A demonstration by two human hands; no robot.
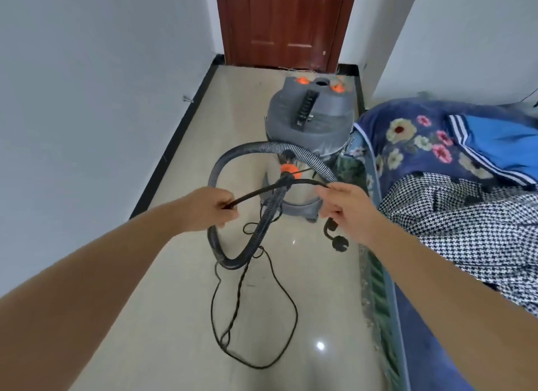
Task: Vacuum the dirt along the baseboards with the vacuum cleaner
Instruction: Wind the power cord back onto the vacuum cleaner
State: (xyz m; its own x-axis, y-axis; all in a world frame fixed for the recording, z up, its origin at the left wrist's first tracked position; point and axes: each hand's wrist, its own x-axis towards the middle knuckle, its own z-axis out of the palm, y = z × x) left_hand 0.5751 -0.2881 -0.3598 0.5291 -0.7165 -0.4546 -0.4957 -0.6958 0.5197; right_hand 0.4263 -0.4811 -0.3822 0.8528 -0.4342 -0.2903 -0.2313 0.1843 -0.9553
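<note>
While both hands' curled fingers grip the thin black cord (262, 190), the ribbed hose (308, 157) loops before the grey canister vacuum (308, 120).

Bright even light, floor (180, 318) glare, wide-angle warping

One wide-angle camera sat on the person's head and looked forward and down a narrow corridor. Both forearms reached in from the bottom corners, the left hand (211, 208) and right hand (346, 210) close beneath the lens near mid-frame. The vacuum cleaner (310, 120) stood just beyond them, the door (286, 24) farthest off at the top. Straight walls bowed near the edges. No second view existed.
</note>
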